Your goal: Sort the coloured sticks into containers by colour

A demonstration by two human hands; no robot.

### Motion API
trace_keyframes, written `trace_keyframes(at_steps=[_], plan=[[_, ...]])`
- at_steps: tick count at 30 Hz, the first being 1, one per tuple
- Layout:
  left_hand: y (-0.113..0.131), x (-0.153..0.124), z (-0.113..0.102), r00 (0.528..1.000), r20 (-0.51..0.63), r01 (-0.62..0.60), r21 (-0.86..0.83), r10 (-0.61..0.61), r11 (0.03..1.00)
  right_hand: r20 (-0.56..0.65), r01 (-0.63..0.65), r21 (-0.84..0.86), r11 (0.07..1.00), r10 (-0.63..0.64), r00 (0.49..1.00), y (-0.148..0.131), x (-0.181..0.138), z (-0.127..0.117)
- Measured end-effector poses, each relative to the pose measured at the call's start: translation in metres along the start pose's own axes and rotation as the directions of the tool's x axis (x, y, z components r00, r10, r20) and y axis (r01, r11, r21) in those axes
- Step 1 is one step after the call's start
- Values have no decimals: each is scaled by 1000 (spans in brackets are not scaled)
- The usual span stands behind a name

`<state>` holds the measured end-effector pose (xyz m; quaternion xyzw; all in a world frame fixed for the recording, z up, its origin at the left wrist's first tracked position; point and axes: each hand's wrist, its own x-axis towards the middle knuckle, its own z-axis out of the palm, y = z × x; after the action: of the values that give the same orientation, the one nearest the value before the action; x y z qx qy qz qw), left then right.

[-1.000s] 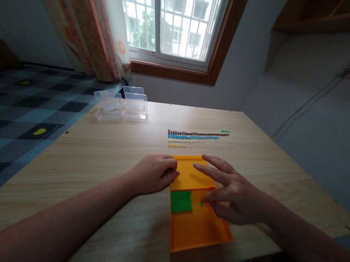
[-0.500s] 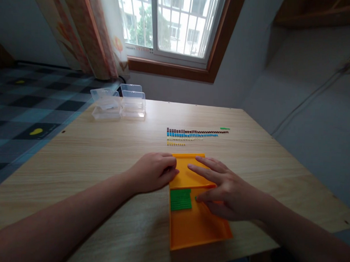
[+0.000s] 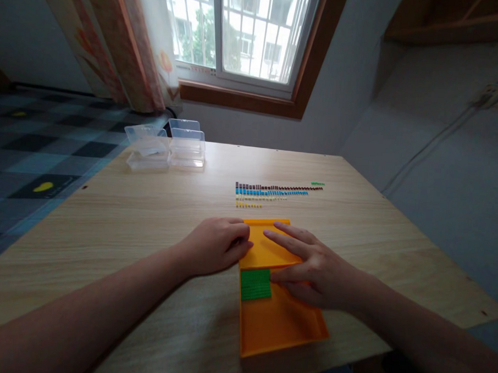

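An open yellow-orange plastic box (image 3: 284, 331) lies near the front edge of the table, its two shallow halves one behind the other. My left hand (image 3: 222, 243) is closed at the left rim of the far half, fingers curled and thumb over the edge. In the near half, a green block of small pieces (image 3: 255, 286) sits in the far left corner. My right hand (image 3: 311, 266) reaches over the box from the right. Its index finger and thumb pinch at the block's upper right corner, on a small green piece mostly hidden by the fingertips. The other fingers stretch over the far half.
Rows of tiny brown (image 3: 273, 187), blue (image 3: 269, 193), pale and yellow pieces (image 3: 248, 205) lie beyond the box. A few green pieces (image 3: 317, 184) lie at the far right end. Clear plastic cases (image 3: 187, 151) stand with lids raised at the table's back left.
My right hand has moved left, bringing the small green piece up against the upper right corner of the green block. My left hand stays at the box rim.
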<state>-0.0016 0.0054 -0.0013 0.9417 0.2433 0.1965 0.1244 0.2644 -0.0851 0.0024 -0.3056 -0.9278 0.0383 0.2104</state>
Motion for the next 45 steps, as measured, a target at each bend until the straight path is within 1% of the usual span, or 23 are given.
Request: trace_keyframes(at_steps=[9,17,21,23,24,25,26,27,29,30,31,33,34,39,42,45], plan=[[-1,0,1,1000,-5,-3,-17,3,1000,-4,-9,-5,1000,9,1000,0,-1,2],[0,0,0,1000,6,22,-34,-21,999,-16,-11,6,1000,12,1000,0,0,5],[0,-1,1,999,13,45,-47,-44,998,-35,-7,-19,1000,6,999,-3,3,8],[0,-1,0,999,10,41,-37,-40,999,-78,18,-27,999,-20,997,-2,4,5],[0,-1,0,999,6,36,-31,-36,999,-129,28,-29,999,-31,991,0,4,3],[-1,-1,0,999,4,32,-27,-32,999,-206,26,-32,999,-32,978,3,4,0],[-1,-2,0,1000,4,31,-28,-31,999,-306,7,-36,999,-18,952,9,4,-3],[-2,-2,0,999,6,40,-36,-40,999,-417,-29,-39,999,10,909,16,3,-6],[-4,-2,0,998,19,68,-59,-67,996,-604,-131,-29,991,87,792,36,0,-9],[-5,-2,0,996,20,83,-72,-82,994,-664,-195,-11,981,139,735,49,-2,-9],[-5,-3,0,995,25,95,-84,-93,992,-697,-261,16,965,198,689,63,-5,-9],[-6,-3,0,993,31,114,-106,-111,988,-720,-399,91,912,337,606,94,-11,-5],[-6,-3,-1,992,33,121,-114,-118,986,-727,-444,115,889,380,572,110,-14,-3],[-5,-2,-2,991,15,133,-143,-132,981,-726,-578,230,783,533,434,186,-31,0],[-5,-1,-3,990,14,138,-148,-138,979,-668,-626,313,714,634,389,225,-37,-3],[-5,-1,-4,989,21,147,-148,-145,978,-578,-649,402,646,728,367,257,-37,-7]])
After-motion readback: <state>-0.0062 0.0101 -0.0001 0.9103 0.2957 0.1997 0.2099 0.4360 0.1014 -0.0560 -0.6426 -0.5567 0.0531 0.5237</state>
